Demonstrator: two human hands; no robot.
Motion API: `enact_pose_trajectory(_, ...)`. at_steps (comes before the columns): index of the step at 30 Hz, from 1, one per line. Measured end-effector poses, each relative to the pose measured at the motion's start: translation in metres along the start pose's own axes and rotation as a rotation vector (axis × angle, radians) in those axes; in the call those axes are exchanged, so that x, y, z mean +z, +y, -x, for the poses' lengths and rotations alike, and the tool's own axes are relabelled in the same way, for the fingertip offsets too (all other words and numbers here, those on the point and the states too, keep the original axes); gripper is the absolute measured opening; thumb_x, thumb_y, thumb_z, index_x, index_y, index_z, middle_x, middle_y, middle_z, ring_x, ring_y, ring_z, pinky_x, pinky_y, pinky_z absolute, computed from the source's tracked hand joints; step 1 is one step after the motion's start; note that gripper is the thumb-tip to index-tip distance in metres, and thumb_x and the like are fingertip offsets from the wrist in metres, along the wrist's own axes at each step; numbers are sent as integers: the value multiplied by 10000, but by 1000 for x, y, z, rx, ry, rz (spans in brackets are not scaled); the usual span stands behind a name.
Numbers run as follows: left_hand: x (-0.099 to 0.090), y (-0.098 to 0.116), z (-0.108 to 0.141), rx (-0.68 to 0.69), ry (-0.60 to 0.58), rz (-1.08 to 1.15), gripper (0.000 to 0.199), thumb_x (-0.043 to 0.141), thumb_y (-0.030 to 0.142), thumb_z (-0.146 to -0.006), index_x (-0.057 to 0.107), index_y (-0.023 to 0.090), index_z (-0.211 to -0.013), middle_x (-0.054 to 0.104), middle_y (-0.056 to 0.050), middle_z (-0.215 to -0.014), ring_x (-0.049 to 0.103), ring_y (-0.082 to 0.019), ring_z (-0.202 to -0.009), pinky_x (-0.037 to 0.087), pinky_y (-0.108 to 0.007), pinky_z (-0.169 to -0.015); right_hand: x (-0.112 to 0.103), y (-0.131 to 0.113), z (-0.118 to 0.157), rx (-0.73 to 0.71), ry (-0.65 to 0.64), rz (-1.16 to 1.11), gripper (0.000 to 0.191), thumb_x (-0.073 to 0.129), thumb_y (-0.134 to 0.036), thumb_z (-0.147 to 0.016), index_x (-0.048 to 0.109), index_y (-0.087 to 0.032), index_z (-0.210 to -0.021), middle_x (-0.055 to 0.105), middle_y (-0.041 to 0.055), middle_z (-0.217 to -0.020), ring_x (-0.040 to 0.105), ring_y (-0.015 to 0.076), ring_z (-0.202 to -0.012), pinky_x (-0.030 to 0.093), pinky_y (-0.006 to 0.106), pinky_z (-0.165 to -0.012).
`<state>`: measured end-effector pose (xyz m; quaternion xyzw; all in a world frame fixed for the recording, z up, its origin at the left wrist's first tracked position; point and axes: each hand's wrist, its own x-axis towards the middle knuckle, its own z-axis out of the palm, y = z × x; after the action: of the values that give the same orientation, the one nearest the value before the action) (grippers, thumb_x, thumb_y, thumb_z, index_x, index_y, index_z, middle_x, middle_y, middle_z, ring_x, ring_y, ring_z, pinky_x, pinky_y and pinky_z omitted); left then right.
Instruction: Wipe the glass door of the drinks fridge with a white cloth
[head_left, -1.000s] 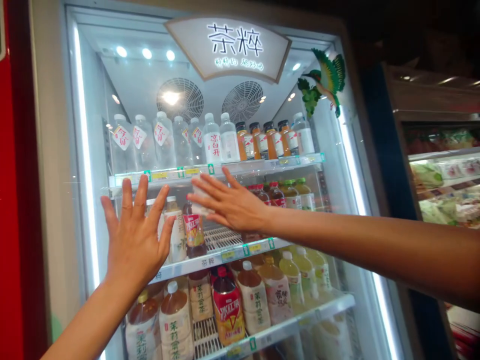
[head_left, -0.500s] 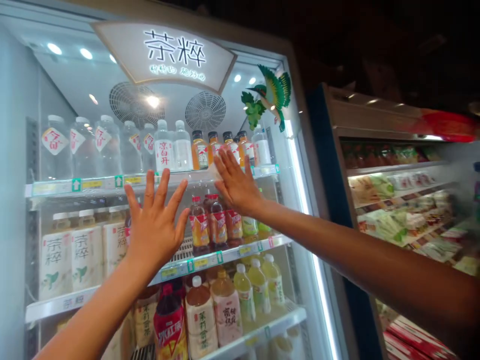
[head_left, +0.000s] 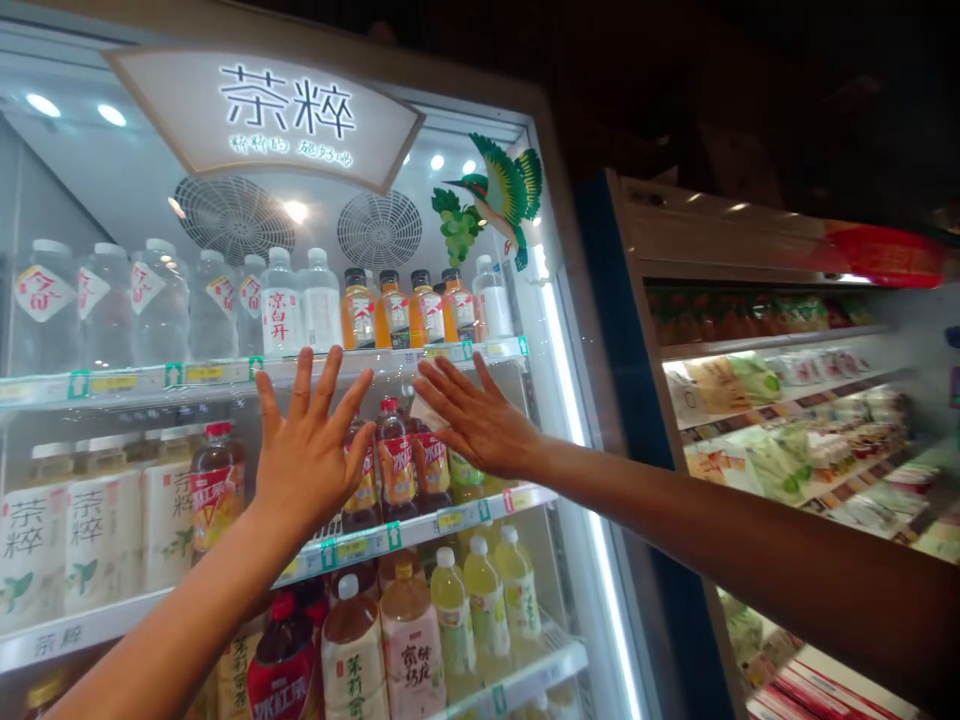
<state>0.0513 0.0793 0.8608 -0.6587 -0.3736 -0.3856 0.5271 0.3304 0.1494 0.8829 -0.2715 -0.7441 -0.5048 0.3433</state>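
My left hand [head_left: 307, 440] is raised with its fingers spread in front of the glass door of a lit drinks cooler [head_left: 551, 270]. To its right, my right hand [head_left: 476, 415] is held up with fingers stretched out, near the shelf edge below the orange juice bottles [head_left: 427, 308]. Neither hand holds anything. A white item shows faintly by the right fingers; I cannot tell what it is. Whether the palms touch the glass cannot be made out. Red-labelled tea bottles [head_left: 396, 460] stand behind, between the two hands.
Clear water bottles [head_left: 157, 300] line the upper shelf. White-labelled bottles [head_left: 94, 540] stand at the left, yellow-green bottles [head_left: 486, 595] lower down. A lit sign [head_left: 277, 115] and a bird sticker [head_left: 502, 190] are on top. An open chilled display [head_left: 750, 240] stands at the right.
The cooler and its bottles have shifted left in view. My right hand has moved down, from in front of the juice bottles to below them. My left hand is nearly unchanged.
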Motion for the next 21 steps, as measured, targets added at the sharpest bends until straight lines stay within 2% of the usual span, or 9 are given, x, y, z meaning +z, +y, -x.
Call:
enact_pose_trajectory(1, 0, 0, -1, 3, -4, -1, 695, 468, 460, -997, 153, 392, -1613, 77, -34, -1730, -38, -293, -1598, -76, -674, -1251, -2, 9, 3, 27, -14, 4, 667, 176, -504, -1069, -88, -274, -1637, 120, 25, -1724, 104, 258, -1594, 60, 621, -1289)
enact_pose_trajectory(3, -1, -2, -1, 11, -10, -1, 695, 471, 459, -997, 158, 389, -1612, 78, -37, -1731, -42, -292, -1599, -81, -670, -1251, -5, 31, 7, 240, 8, 0, 640, 119, -475, -1074, 35, -206, -1649, 134, 78, -1720, 119, 295, -1590, 70, 649, -1273)
enact_pose_trajectory(5, -2, -6, 1, 12, -12, 0, 697, 480, 458, -994, 166, 388, -1612, 80, -40, -1731, -46, -295, -1598, -81, -669, -1250, -8, 42, 10, 447, 52, -11, 668, 56, -470, -1071, 68, -122, -1642, 97, 141, -1717, 80, 335, -1589, 85, 681, -1253)
enact_pose_trajectory(6, -3, -8, 2, 17, -12, -1, 700, 483, 458, -993, 163, 388, -1612, 81, -42, -1731, -44, -298, -1598, -76, -669, -1251, -7, 42, 13, 453, 61, -15, 692, 42, -495, -1066, 49, -107, -1641, 69, 150, -1718, 51, 340, -1590, 83, 683, -1251)
enact_pose_trajectory(10, -12, -17, 8, 102, -23, -27, 736, 490, 456, -992, 101, 407, -1615, 107, -45, -1728, 18, -308, -1598, -37, -666, -1259, -4, 30, 21, 20, -46, -13, 787, 156, -682, -1014, -66, -262, -1642, 45, 30, -1732, 45, 282, -1598, 49, 615, -1288)
enact_pose_trajectory(11, -15, -20, 9, 127, -25, -36, 751, 497, 458, -989, 83, 415, -1613, 112, -43, -1727, 38, -313, -1597, -29, -666, -1260, -4, 34, 21, -18, -64, -3, 805, 184, -708, -999, -74, -294, -1639, 63, 8, -1732, 72, 282, -1597, 56, 615, -1290)
enact_pose_trajectory(16, -36, -43, 16, 117, -34, -77, 800, 537, 451, -975, 49, 431, -1609, 110, -47, -1726, 59, -335, -1593, -22, -666, -1259, -6, 58, 8, 445, 83, 50, 816, 93, -681, -999, -203, -234, -1614, 25, 106, -1723, 77, 395, -1582, 73, 745, -1233)
enact_pose_trajectory(18, -42, -55, 19, 95, -36, -89, 793, 534, 455, -978, 54, 432, -1609, 111, -50, -1726, 56, -336, -1593, -26, -666, -1258, -6, 36, -3, 335, 90, 39, 880, 133, -728, -978, -252, -235, -1596, -1, 105, -1722, 57, 386, -1586, 56, 715, -1252)
enact_pose_trajectory(21, -42, -74, 23, 77, -42, -101, 781, 525, 475, -975, 74, 429, -1611, 115, -47, -1726, 51, -336, -1593, -16, -674, -1257, -6, -12, -35, 11, 29, 20, 1000, 226, -827, -918, -213, -254, -1610, 54, 65, -1732, 81, 324, -1593, 50, 609, -1297)
